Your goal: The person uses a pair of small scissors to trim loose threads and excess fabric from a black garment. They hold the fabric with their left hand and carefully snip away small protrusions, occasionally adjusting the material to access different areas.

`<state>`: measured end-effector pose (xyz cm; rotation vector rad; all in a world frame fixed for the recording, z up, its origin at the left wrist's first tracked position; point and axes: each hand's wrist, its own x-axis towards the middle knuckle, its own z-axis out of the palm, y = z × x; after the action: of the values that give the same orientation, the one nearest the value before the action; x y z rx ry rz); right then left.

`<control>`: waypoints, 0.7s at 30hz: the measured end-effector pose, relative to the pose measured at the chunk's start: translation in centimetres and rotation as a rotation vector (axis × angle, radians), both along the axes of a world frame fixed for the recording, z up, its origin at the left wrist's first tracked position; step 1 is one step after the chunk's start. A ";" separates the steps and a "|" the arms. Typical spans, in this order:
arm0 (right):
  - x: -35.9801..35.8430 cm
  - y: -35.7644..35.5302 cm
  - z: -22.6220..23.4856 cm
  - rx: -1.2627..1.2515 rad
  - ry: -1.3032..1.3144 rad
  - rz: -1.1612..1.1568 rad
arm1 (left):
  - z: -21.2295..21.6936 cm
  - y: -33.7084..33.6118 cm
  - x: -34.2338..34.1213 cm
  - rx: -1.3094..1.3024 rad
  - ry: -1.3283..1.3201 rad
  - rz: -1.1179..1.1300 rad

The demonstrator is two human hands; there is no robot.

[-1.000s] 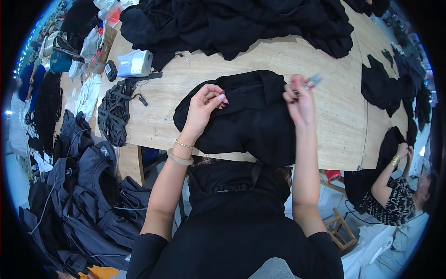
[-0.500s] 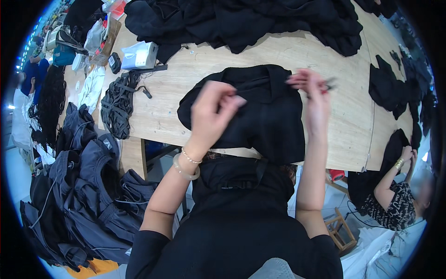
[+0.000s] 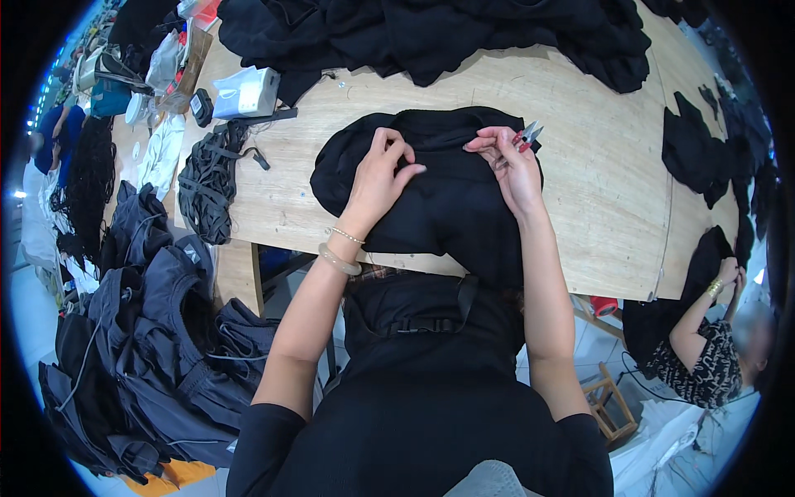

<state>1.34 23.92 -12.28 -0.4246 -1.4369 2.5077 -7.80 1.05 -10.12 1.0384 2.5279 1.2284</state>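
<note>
A black garment (image 3: 447,199) lies bunched and folded at the near edge of the wooden table (image 3: 609,215), part of it hanging over the edge. My left hand (image 3: 383,176) rests on its left side, fingers bent and thumb apart from them, with nothing visible between. Over the garment's upper right is my right hand (image 3: 515,172), closed around small thread snips (image 3: 526,137) with red handles. Their metal blades point up and away to the right, clear of the cloth. The fingertips of this hand are close to the fabric; whether they pinch it I cannot tell.
A big heap of black cloth (image 3: 431,37) covers the table's far side. To the left lie a bundle of dark straps (image 3: 207,186) and a tissue box (image 3: 247,94). Dark grey garments (image 3: 157,331) pile up at lower left. At right, a person (image 3: 700,348) handles black cloth.
Both hands have come down onto the garment. My right hand moved left and nearer, and the snips now show clearly. The garment's upper folds have shifted a little.
</note>
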 end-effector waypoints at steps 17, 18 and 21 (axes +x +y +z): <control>-0.1 0.1 -0.1 -0.017 -0.001 0.014 | 0.5 -0.7 -0.5 0.108 -0.340 0.065; -0.1 0.1 0.0 -0.022 -0.006 0.009 | 1.0 -0.7 -0.3 0.081 -0.301 0.079; -0.2 0.1 0.0 -0.031 -0.001 0.023 | 1.7 -1.0 0.0 0.028 -0.209 0.058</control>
<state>1.18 23.99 -12.29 -0.4175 -1.4134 2.5508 -7.80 0.08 -8.45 0.8002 2.4029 1.3162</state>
